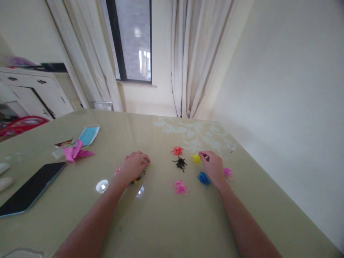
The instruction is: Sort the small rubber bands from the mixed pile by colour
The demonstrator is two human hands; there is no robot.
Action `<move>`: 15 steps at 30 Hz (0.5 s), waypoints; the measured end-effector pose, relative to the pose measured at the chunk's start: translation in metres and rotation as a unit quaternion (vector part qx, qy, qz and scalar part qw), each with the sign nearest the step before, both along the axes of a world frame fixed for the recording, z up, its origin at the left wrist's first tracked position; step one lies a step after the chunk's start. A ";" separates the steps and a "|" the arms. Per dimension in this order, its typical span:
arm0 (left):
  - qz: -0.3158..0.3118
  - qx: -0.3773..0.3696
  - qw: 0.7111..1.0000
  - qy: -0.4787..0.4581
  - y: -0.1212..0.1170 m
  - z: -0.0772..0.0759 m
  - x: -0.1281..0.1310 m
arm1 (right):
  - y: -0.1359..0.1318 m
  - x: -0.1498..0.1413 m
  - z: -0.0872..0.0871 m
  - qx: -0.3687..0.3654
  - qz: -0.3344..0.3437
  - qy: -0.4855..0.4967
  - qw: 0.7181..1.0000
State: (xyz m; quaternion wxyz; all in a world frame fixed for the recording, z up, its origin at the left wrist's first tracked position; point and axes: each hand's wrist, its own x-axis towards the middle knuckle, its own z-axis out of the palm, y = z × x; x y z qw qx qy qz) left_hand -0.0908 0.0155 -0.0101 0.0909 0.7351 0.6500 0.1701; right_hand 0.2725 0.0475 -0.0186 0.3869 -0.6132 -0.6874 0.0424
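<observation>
My left hand (133, 166) rests on the table with its fingers curled down over a mixed heap of small coloured bands (137, 178). My right hand (213, 166) lies further right, fingertips pinched together right beside a yellow pile (196, 159); what it pinches is too small to name. Sorted little piles lie between and around the hands: orange-red (177, 151), black (180, 163), light pink (180, 187), blue (204, 178) and magenta (228, 172), the last partly behind my right hand.
The glossy green table (166, 222) also bears a dark tablet (28, 190) at the left, a pink folded paper (75, 152), a blue face mask (89, 134) and a small card (63, 143). A wall runs along the right edge; curtains and a window stand behind.
</observation>
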 end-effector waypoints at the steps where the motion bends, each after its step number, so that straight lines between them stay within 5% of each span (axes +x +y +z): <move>1: -0.004 -0.004 1.000 0.005 0.000 0.000 0.001 | -0.001 -0.001 0.002 0.007 0.002 0.004 1.000; 15: -0.054 0.012 0.998 0.003 -0.006 0.001 0.024 | -0.015 -0.024 0.014 0.054 0.062 0.047 0.995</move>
